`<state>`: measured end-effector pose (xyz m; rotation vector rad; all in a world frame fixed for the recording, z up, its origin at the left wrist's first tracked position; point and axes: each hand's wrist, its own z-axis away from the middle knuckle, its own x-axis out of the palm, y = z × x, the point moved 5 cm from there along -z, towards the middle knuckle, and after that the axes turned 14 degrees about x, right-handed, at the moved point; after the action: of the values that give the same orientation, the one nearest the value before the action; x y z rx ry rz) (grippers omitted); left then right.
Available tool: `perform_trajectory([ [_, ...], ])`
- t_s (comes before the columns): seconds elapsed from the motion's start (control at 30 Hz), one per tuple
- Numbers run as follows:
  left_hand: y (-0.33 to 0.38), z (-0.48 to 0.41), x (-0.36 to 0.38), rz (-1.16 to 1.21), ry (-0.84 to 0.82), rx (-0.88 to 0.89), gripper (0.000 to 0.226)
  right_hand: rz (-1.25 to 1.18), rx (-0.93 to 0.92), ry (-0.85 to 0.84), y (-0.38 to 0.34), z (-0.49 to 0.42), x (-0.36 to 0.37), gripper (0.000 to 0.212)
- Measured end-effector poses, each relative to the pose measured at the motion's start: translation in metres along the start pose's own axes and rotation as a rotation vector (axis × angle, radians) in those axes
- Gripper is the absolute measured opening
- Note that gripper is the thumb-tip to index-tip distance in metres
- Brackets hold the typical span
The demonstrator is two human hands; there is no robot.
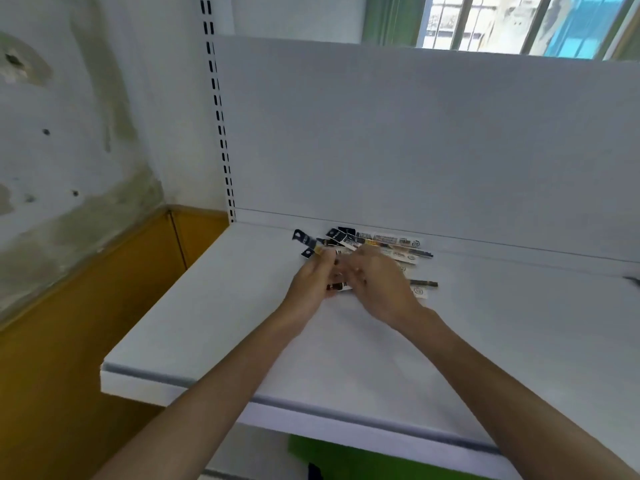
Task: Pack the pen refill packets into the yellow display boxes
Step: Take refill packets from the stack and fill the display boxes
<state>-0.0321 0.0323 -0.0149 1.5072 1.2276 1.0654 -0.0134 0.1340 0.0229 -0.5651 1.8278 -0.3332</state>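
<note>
Two bare forearms reach in from the bottom edge over the front lip of a white shelf [214, 327]. A strip of green surface [363, 459] shows below that lip.

Farther in, the two hands meet over the middle of the shelf, almost touching. The left hand [313, 282] has its fingers curled, and its fingertips pinch the end of one of the pen refill packets [384, 242] at the left side of the heap. The right hand [384, 285] lies knuckles up with its fingers bent down into the same heap. Blur hides whether it actually grips a packet, so I cannot tell.

The packets lie in a loose, overlapping pile on the shelf, under and just beyond the hands. Their dark header ends point left and their long clear bodies run right. The farthest ones lie near the foot of the white back panel [415, 140].

A slotted upright [219, 112] stands at the panel's left edge. Beyond it is a stained wall [76, 109], and a barred window [502, 22] shows above the panel.
</note>
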Motion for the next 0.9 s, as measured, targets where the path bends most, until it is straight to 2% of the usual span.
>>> perform_trajectory([
  [0.07, 0.002, -0.001, -0.012, -0.005, 0.131, -0.015, 0.023, -0.099, -0.059, -0.204, -0.018, 0.008, 0.015, 0.020],
  [0.1, 0.002, -0.002, -0.021, -0.031, 0.200, -0.005, 0.022, -0.167, -0.027, -0.243, -0.019, 0.008, 0.015, 0.022],
  [0.17, 0.006, -0.001, -0.040, 0.020, 0.303, 0.035, 0.020, -0.220, 0.111, -0.161, -0.004, -0.002, 0.009, 0.025],
  [0.23, 0.010, 0.001, -0.055, 0.055, 0.344, 0.050, 0.020, 0.019, 0.249, -0.033, 0.023, -0.009, 0.004, 0.028],
  [0.3, 0.011, 0.001, -0.063, 0.022, 0.291, 0.026, 0.021, 0.244, 0.330, -0.078, 0.042, -0.010, 0.009, 0.029],
  [0.37, 0.007, -0.001, -0.065, 0.006, 0.213, -0.054, 0.023, 0.272, 0.333, -0.120, 0.046, -0.009, 0.014, 0.025],
  [0.5, 0.003, 0.004, -0.058, 0.220, 0.149, -0.216, 0.026, 0.110, 0.309, 0.037, 0.031, -0.014, 0.000, 0.014],
  [0.6, 0.002, 0.001, -0.055, 0.133, 0.160, -0.205, 0.032, 0.012, 0.176, 0.157, 0.002, -0.009, -0.003, 0.011],
  [0.67, 0.001, -0.002, -0.051, -0.032, 0.140, -0.179, 0.029, 0.060, -0.008, 0.062, -0.027, 0.004, 0.013, 0.014],
  [0.73, 0.001, -0.004, -0.047, -0.147, 0.117, -0.168, 0.022, 0.080, -0.088, -0.130, -0.043, 0.017, 0.031, 0.022],
  [0.77, 0.003, -0.004, -0.048, -0.177, 0.129, -0.155, 0.024, 0.044, -0.065, -0.166, -0.040, 0.016, 0.030, 0.025],
  [0.83, 0.007, -0.005, -0.053, -0.125, 0.185, -0.127, 0.025, 0.019, 0.085, -0.060, -0.017, 0.003, 0.017, 0.027],
  [0.9, 0.009, -0.004, -0.057, 0.073, 0.224, -0.138, 0.020, 0.224, 0.307, 0.002, 0.020, -0.009, 0.006, 0.032],
])
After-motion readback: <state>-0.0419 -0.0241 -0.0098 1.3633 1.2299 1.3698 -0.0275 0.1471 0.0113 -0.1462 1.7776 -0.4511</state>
